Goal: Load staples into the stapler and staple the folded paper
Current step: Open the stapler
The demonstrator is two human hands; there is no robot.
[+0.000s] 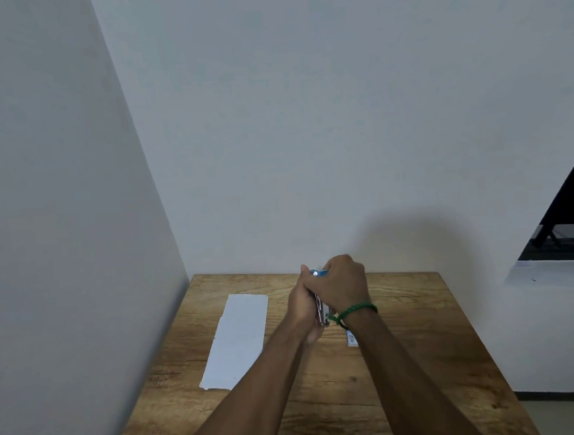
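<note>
A blue and metal stapler (pixel 319 297) is held above the wooden table (pixel 409 345) between both hands. My left hand (pixel 301 307) wraps its left side and underside. My right hand (pixel 342 286), with a green bead bracelet on the wrist, closes over its blue top end. Most of the stapler is hidden by the fingers; only a blue tip and a metal strip show. The folded white paper (pixel 237 339) lies flat on the table to the left of my hands. A small white box (pixel 351 339), perhaps the staples, peeks out under my right wrist.
The table stands in a corner, with white walls at the left and behind. A dark object (pixel 570 215) sits on a white ledge at the far right. Bare wood shows in front of and to the right of my arms.
</note>
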